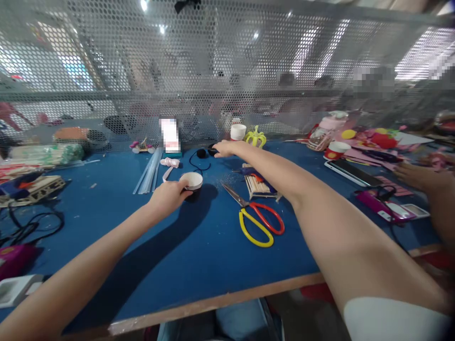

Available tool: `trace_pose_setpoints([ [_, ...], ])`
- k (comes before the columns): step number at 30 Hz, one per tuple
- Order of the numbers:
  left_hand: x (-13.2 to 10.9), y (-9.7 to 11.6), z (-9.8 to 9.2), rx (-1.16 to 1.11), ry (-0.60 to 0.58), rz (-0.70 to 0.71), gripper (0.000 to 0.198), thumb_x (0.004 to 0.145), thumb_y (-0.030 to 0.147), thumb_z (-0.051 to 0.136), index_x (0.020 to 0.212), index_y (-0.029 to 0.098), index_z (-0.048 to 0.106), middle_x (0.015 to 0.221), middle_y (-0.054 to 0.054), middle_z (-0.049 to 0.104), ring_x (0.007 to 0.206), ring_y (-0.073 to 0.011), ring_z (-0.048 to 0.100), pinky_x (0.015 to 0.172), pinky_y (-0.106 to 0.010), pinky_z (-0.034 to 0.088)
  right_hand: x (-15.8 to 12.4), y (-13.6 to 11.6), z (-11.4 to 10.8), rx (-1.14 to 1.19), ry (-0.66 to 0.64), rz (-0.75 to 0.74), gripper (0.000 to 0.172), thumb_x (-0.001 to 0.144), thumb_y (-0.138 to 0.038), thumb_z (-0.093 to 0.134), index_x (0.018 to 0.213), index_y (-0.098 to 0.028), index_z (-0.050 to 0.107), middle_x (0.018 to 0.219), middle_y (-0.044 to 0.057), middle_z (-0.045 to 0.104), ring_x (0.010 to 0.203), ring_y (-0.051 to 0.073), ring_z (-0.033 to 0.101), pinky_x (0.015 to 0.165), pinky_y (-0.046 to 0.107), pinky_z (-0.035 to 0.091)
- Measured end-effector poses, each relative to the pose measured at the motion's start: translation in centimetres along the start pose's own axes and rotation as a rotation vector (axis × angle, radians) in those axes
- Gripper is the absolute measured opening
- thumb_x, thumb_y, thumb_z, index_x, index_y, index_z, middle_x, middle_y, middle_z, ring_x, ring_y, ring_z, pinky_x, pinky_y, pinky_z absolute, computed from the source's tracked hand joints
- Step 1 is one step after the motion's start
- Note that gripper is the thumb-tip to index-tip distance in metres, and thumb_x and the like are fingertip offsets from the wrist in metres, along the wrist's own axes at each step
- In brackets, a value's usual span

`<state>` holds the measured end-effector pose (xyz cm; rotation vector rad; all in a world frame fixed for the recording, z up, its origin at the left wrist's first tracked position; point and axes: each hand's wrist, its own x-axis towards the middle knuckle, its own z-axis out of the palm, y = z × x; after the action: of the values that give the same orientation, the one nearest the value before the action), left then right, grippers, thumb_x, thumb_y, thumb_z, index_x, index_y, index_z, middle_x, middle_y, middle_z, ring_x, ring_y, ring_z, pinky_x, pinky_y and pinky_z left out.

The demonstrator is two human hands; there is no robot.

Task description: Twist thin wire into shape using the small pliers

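My left hand (168, 200) pinches the rim of a small cup (192, 179), white inside and dark outside, held upright over the blue table. My right hand (223, 148) is stretched to the back of the table, its fingers bent over a black round piece (212, 150). A second black round piece (201, 153) lies just left of it, near a thin black cord (199, 168). Scissors (245, 202) with one red and one yellow handle lie between my arms. Behind them is a small frame of wooden sticks (260, 185), partly covered by my right forearm.
Stacked white cups (238, 131) and a yellow-green pronged object (256, 137) stand by the perforated metal screen (199, 71). Translucent sticks (149, 171) and a pink bow (169, 162) lie left. A co-worker's hand (414, 176), a phone (355, 172) and a red cup (336, 150) are right.
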<state>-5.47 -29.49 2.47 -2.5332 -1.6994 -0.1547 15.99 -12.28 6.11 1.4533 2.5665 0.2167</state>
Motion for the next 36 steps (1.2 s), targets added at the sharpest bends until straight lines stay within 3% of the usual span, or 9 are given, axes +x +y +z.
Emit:
trace_pose_setpoints([
  [4, -0.8, 0.2, 0.3, -0.047, -0.008, 0.025, 0.026, 0.086, 0.034, 0.043, 0.097, 0.016, 0.058, 0.080, -0.011, 0.068, 0.075, -0.0272, 0.064, 0.061, -0.031, 0.042, -0.1, -0.8, -1.9, 0.036, -0.126, 0.022, 0.096, 0.065, -0.055, 0.065, 0.139, -0.010, 0.027, 0.138, 0.020, 0.037, 0.117, 0.034, 0.046, 0.088, 0.041, 0.043],
  [6, -0.9, 0.2, 0.4, -0.057, 0.000, 0.030, 0.026, 0.086, 0.034, 0.043, 0.096, 0.016, 0.058, 0.079, -0.010, 0.068, 0.074, -0.0256, 0.064, 0.060, -0.030, 0.041, -1.3, -1.4, -3.8, 0.127, -0.009, 0.004, 0.085, 0.075, -0.050, 0.058, 0.140, -0.010, 0.023, 0.141, 0.018, 0.033, 0.122, 0.030, 0.041, 0.094, 0.038, 0.039],
  [12, -1.1, 0.2, 0.8, -0.109, 0.042, 0.059, 0.025, 0.084, 0.036, 0.045, 0.091, 0.017, 0.059, 0.071, -0.007, 0.066, 0.068, -0.0216, 0.062, 0.058, -0.027, 0.040, -10.7, -7.2, -7.5, 0.498, 0.491, -0.127, 0.036, 0.087, -0.030, 0.046, 0.114, -0.009, 0.056, 0.101, 0.011, 0.065, 0.093, 0.020, 0.059, 0.081, 0.032, 0.043],
  [15, -1.7, 0.5, 0.6, -0.208, 0.081, 0.061, 0.031, 0.081, 0.035, 0.050, 0.107, 0.018, 0.053, 0.069, -0.004, 0.064, 0.065, -0.0198, 0.061, 0.058, -0.026, 0.039, -15.5, -10.6, -5.7, 0.654, 0.544, -0.235, 0.024, 0.086, -0.024, 0.047, 0.099, -0.012, 0.062, 0.091, 0.007, 0.066, 0.083, 0.015, 0.060, 0.073, 0.027, 0.043],
  [20, -3.8, 2.0, -1.2, -0.594, 0.175, 0.069, 0.042, 0.079, 0.032, 0.054, 0.116, 0.016, 0.042, 0.063, 0.002, 0.054, 0.054, -0.0116, 0.050, 0.053, -0.022, 0.035, -18.5, -13.0, -0.1, 1.005, 0.557, -0.082, 0.019, 0.086, -0.027, 0.046, 0.086, -0.015, 0.060, 0.071, 0.002, 0.062, 0.060, 0.011, 0.057, 0.058, 0.025, 0.045],
  [23, -5.1, 3.8, -1.8, -1.113, 0.067, 0.008, 0.020, 0.083, 0.034, 0.048, 0.095, 0.018, 0.045, 0.057, 0.004, 0.049, 0.049, -0.0075, 0.042, 0.047, -0.018, 0.030, -18.7, -13.9, 2.0, 1.377, 0.514, -0.076, 0.020, 0.082, -0.035, 0.052, 0.088, -0.018, 0.058, 0.071, 0.001, 0.059, 0.060, 0.011, 0.058, 0.051, 0.023, 0.047],
  [27, -6.3, 6.0, -1.1, -1.673, -0.153, -0.106, 0.023, 0.083, 0.037, 0.052, 0.078, 0.018, 0.041, 0.055, 0.006, 0.048, 0.039, -0.0014, 0.026, 0.040, -0.015, 0.018, -19.0, -15.0, 2.8, 1.603, 0.474, -0.089, 0.018, 0.075, -0.035, 0.062, 0.084, -0.020, 0.060, 0.077, 0.000, 0.061, 0.057, 0.009, 0.056, 0.051, 0.023, 0.049],
  [31, -6.8, 7.0, -0.2, -1.847, -0.203, -0.103, 0.022, 0.080, 0.033, 0.057, 0.076, 0.016, 0.043, 0.056, 0.004, 0.053, 0.037, -0.0002, 0.026, 0.039, -0.015, 0.018, -19.2, -15.2, 2.9, 1.643, 0.456, -0.058, 0.016, 0.074, -0.035, 0.063, 0.076, -0.019, 0.060, 0.070, -0.002, 0.059, 0.052, 0.008, 0.052, 0.049, 0.022, 0.046],
  [36, -6.9, 6.6, 0.4, -1.998, -0.278, -0.085, 0.018, 0.085, 0.030, 0.052, 0.082, 0.013, 0.053, 0.067, -0.001, 0.059, 0.043, -0.0016, 0.037, 0.044, -0.017, 0.032, -19.1, -14.8, 3.5, 1.691, 0.458, -0.095, 0.014, 0.077, -0.032, 0.060, 0.075, -0.018, 0.057, 0.066, -0.002, 0.056, 0.054, 0.008, 0.050, 0.051, 0.023, 0.044],
])
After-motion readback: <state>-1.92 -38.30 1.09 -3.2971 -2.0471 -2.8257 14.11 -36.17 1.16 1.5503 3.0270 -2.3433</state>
